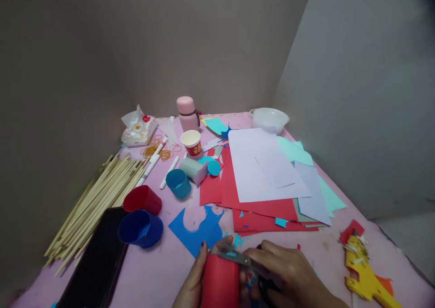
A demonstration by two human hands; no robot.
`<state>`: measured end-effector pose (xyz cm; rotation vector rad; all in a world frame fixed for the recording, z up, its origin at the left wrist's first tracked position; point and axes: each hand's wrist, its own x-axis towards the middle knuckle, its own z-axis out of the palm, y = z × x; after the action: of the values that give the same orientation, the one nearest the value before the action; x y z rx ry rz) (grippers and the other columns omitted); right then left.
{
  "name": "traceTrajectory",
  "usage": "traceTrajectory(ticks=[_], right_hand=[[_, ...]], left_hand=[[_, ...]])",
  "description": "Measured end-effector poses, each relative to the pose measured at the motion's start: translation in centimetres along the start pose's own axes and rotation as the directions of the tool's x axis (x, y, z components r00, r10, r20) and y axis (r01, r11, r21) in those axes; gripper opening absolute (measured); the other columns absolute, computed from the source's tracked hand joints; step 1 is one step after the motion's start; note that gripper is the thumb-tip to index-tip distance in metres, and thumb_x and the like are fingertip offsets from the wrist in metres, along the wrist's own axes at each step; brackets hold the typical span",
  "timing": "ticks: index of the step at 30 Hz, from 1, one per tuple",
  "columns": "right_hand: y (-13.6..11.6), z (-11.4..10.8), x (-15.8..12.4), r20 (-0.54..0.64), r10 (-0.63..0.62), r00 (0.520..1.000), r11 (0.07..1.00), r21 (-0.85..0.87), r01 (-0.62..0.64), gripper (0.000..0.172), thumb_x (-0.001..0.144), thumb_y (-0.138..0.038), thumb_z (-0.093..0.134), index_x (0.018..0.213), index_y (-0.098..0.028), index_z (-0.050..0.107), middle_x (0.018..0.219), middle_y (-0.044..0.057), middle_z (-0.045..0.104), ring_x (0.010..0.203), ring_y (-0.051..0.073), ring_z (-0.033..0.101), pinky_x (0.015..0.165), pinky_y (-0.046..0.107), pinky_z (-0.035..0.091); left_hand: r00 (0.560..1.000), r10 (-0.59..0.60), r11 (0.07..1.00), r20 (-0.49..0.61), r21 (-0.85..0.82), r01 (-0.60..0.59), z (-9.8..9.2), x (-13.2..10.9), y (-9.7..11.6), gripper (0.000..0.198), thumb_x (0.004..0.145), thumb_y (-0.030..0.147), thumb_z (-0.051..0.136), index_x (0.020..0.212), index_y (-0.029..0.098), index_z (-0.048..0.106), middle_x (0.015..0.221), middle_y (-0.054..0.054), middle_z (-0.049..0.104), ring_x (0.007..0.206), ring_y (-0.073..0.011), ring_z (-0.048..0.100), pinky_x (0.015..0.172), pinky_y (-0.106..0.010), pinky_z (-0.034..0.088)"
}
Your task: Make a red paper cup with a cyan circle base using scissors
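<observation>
My left hand (196, 274) is wrapped round a red paper tube (220, 283) at the bottom centre, its thumb along the left side. A pair of scissors (243, 259) with dark handles is gripped in my right hand (287, 267). The blades reach left across the tube's top edge, with a small light-blue bit showing at them. Just beyond the tube lies a cut blue paper sheet (197, 231) with curved pieces gone from it. The lower end of the tube runs out of view.
Blue (154, 235), red (147, 199) and teal paper cups (179, 184) stand left, by a black phone (98, 258) and wooden sticks (98, 194). White (258, 172) and red paper sheets (210, 192) lie centre-right. A yellow glue gun (363, 271) is right, a pink flask (188, 115) behind.
</observation>
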<state>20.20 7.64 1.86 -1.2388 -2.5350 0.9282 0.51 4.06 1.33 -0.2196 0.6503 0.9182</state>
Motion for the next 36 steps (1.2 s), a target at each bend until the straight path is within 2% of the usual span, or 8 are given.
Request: traceTrajectory(ticks=[6,10,15,18,21,25,29,36], right_hand=[[-0.1,-0.1,-0.3,-0.025,-0.029,0.999,0.999,-0.036,0.028,0.054,0.056,-0.003,0.052,0.104,-0.024,0.067,0.081,0.004,0.065,0.069,0.020,0.065,0.054,0.025,0.040],[0.2,0.1,-0.3,-0.047,-0.061,0.997,0.998,-0.029,0.060,0.057,0.058,-0.004,0.052,0.110,-0.023,0.065,0.080,0.004,0.067,0.068,0.019,0.066,0.055,0.024,0.041],[0.7,0.3,-0.3,-0.051,-0.082,0.995,0.997,-0.011,0.081,0.047,0.063,-0.003,0.054,0.104,-0.021,0.068,0.075,0.003,0.070,0.064,0.017,0.066,0.054,0.023,0.041],[0.9,0.3,-0.4,-0.039,-0.042,0.998,0.999,0.026,0.043,0.043,0.067,-0.005,0.056,0.104,-0.024,0.067,0.077,0.002,0.070,0.067,0.017,0.066,0.055,0.022,0.041],[0.8,0.2,-0.4,-0.050,-0.015,0.999,1.000,-0.025,0.014,0.051,0.067,-0.006,0.056,0.114,-0.026,0.063,0.084,0.003,0.067,0.072,0.018,0.065,0.058,0.023,0.042],[0.3,0.0,-0.4,-0.030,-0.032,0.999,0.994,-0.104,0.029,0.061,0.060,-0.005,0.054,0.118,-0.025,0.059,0.088,0.005,0.063,0.076,0.019,0.063,0.058,0.024,0.042],[0.1,0.0,-0.4,-0.047,-0.043,0.998,0.989,-0.142,0.036,0.062,0.059,-0.006,0.053,0.117,-0.028,0.058,0.088,0.003,0.063,0.076,0.017,0.063,0.059,0.023,0.041],[0.0,-0.3,-0.3,0.011,-0.029,1.000,0.981,-0.191,0.030,0.057,0.060,-0.007,0.054,0.113,-0.026,0.062,0.083,0.003,0.065,0.068,0.019,0.065,0.052,0.025,0.036]], left_hand=[[1.000,0.014,1.000,0.020,0.010,-0.014,0.0,0.0,0.0,0.038,0.077,0.040,0.070,0.111,0.023,0.066,0.077,-0.006,0.077,0.066,-0.0210,0.074,0.060,-0.026,0.052],[1.000,-0.029,0.998,0.007,0.049,0.028,-0.3,-0.2,0.2,0.049,0.076,0.045,0.069,0.119,0.023,0.061,0.070,-0.005,0.076,0.067,-0.0217,0.074,0.063,-0.027,0.053],[0.999,-0.030,0.993,-0.032,0.111,0.033,-0.3,-0.6,0.5,0.055,0.079,0.047,0.065,0.127,0.021,0.056,0.068,-0.005,0.076,0.066,-0.0225,0.074,0.066,-0.030,0.055],[0.999,0.023,0.993,-0.042,0.118,-0.018,-0.1,-0.6,0.5,0.048,0.080,0.046,0.065,0.120,0.020,0.059,0.070,-0.005,0.075,0.065,-0.0217,0.074,0.065,-0.030,0.055],[0.996,0.068,0.992,-0.057,0.108,-0.062,-0.1,-0.5,0.3,0.036,0.082,0.043,0.063,0.111,0.020,0.063,0.076,-0.005,0.076,0.063,-0.0196,0.073,0.065,-0.029,0.054],[0.993,0.122,0.986,-0.003,0.117,-0.121,-0.3,0.0,0.1,0.034,0.083,0.042,0.062,0.107,0.018,0.064,0.087,-0.007,0.076,0.080,-0.0228,0.073,0.077,-0.034,0.052],[0.982,0.186,0.952,0.023,0.243,-0.185,-0.7,0.4,0.1,0.041,0.081,0.043,0.064,0.113,0.018,0.064,0.096,-0.009,0.076,0.096,-0.0266,0.069,0.089,-0.038,0.048],[0.976,0.216,0.941,-0.007,0.269,-0.206,-1.2,0.6,0.1,0.041,0.076,0.042,0.069,0.112,0.022,0.066,0.092,-0.007,0.076,0.096,-0.0301,0.068,0.091,-0.045,0.047]])
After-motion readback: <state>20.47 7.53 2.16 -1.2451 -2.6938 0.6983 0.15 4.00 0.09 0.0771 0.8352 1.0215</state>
